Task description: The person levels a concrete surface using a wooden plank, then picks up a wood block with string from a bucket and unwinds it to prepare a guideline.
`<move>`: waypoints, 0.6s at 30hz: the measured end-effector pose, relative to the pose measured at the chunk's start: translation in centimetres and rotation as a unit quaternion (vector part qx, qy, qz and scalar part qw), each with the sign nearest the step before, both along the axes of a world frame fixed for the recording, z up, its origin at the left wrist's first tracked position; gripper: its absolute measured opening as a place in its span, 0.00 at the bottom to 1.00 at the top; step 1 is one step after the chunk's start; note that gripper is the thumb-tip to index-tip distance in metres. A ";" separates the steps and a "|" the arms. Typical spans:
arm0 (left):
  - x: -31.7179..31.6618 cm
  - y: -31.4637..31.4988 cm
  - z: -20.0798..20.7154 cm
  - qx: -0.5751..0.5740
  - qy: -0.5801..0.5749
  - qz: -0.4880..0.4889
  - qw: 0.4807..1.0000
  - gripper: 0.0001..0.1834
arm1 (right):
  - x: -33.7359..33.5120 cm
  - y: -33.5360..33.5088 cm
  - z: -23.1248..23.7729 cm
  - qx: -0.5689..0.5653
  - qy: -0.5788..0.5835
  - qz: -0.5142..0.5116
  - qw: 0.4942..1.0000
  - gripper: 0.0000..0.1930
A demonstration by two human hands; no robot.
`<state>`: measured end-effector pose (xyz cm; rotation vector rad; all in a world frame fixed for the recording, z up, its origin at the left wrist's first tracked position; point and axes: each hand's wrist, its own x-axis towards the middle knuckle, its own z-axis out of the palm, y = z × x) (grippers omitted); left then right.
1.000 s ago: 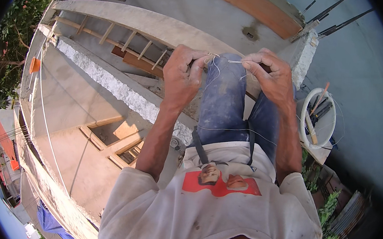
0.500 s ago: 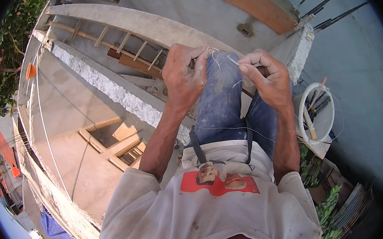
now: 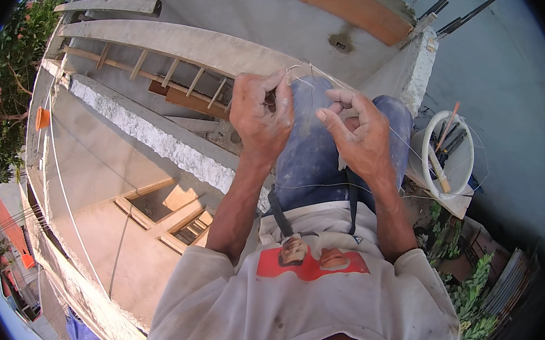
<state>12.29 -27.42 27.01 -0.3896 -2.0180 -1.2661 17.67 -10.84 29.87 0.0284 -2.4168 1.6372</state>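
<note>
A thin whitish string point(image 3: 325, 76) forms a small loop above my knees. My left hand point(image 3: 263, 111) is closed, pinching the string between thumb and forefinger at the loop's left side. My right hand point(image 3: 359, 132) has its fingers curled with the string running into them; thumb and fingertips look slightly parted. The two hands are a short gap apart over my dusty blue trousers point(image 3: 306, 153). Another stretch of string point(image 3: 323, 187) crosses my lap toward the right. Where the string ends is too fine to make out.
A white bucket point(image 3: 427, 151) with brushes and hand tools stands at my right on a board point(image 3: 454, 204). To the left are a rough wall edge point(image 3: 153, 130), a wooden ladder point(image 3: 170, 70), a long plank point(image 3: 186, 43) and a timber-framed opening point(image 3: 171, 221) below. Rebar point(image 3: 460, 19) sticks out at top right.
My right hand has moved left and toward me, closer to the left hand. The string between them now arches in a larger loop. My left hand has stayed nearly in place.
</note>
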 end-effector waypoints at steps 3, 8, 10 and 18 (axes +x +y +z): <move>0.0 0.4 0.0 0.021 -0.032 -0.007 0.999 0.10 | -0.4 -1.1 -1.9 -0.146 0.089 -0.076 0.982 0.22; -0.4 0.1 -0.5 0.090 -0.049 -0.026 0.994 0.05 | 0.7 -0.9 -3.0 -0.132 0.111 -0.021 0.985 0.25; -0.7 0.3 -0.4 0.090 -0.037 -0.037 0.995 0.05 | 0.5 -2.3 -2.8 -0.187 -0.017 0.015 0.982 0.23; -1.4 0.3 -0.3 -0.035 0.054 0.016 0.998 0.12 | -0.5 -1.0 -2.5 -0.231 -0.048 0.069 0.969 0.07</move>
